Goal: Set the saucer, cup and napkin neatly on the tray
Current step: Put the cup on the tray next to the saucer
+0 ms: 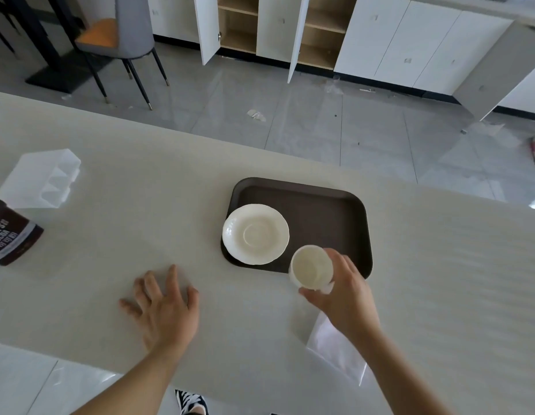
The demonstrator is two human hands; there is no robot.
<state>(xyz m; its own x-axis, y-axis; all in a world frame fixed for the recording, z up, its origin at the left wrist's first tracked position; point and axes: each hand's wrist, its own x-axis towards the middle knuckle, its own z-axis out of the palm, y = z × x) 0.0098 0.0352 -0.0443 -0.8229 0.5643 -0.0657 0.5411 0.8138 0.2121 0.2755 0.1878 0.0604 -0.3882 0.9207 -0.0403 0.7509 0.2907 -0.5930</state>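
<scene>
A long pale bench (pixel 110 175) with a matte, faintly streaked top carries everything. On it lies a dark brown tray (pixel 335 217), rectangular with rounded corners and a low raised rim. A cream saucer (pixel 255 234), round with a scalloped edge and a shallow ring at its centre, sits in the tray's left part and overhangs the left rim a little. The right hand (pixel 347 292) has its grip closed round a small cream cup (pixel 311 266) (empty, smooth and glossy), held at the tray's near edge beside the saucer. The left hand (pixel 162 310) rests flat on the bench with fingers spread wide, holding nothing. A white napkin (pixel 335 345) lies on the bench under the right forearm, partly hidden by it. Far left are a clear plastic wrapper (pixel 41 179) and a brown cocoa tin (pixel 11 235).
</scene>
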